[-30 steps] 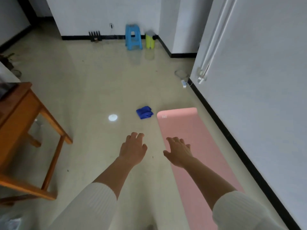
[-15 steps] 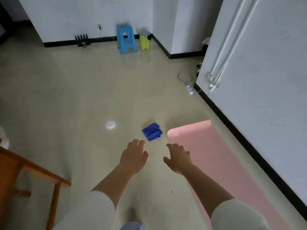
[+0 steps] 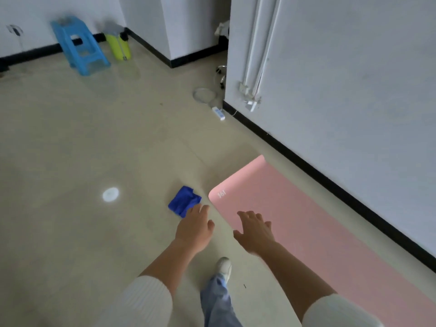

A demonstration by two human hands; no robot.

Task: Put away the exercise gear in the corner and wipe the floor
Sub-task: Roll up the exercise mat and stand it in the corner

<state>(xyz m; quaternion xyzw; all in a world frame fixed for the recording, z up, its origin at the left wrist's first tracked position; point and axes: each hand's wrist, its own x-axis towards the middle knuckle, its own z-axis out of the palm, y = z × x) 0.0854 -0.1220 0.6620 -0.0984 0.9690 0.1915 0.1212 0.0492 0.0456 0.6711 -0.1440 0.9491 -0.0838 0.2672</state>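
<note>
A pink exercise mat (image 3: 306, 220) lies unrolled flat on the floor along the right wall, its far end near the middle of the view. Just left of that end lies a crumpled blue cloth (image 3: 182, 204). My left hand (image 3: 194, 228) hovers with relaxed fingers over the floor right beside the cloth, holding nothing. Fingers spread, my right hand (image 3: 256, 232) reaches out over the near-left part of the mat and is also empty.
A blue plastic stool (image 3: 80, 47) and a yellow-green container (image 3: 119, 47) stand by the far wall. A white power strip (image 3: 218, 113) with cables lies at the wall corner. My foot in a white shoe (image 3: 224, 265) steps forward between my arms. Black skirting (image 3: 330, 182) borders the mat.
I have walked forward and turned right. The wooden table has left the view, the mat and cloth are closer, and my foot has come into view. Both hands stay extended and empty.
</note>
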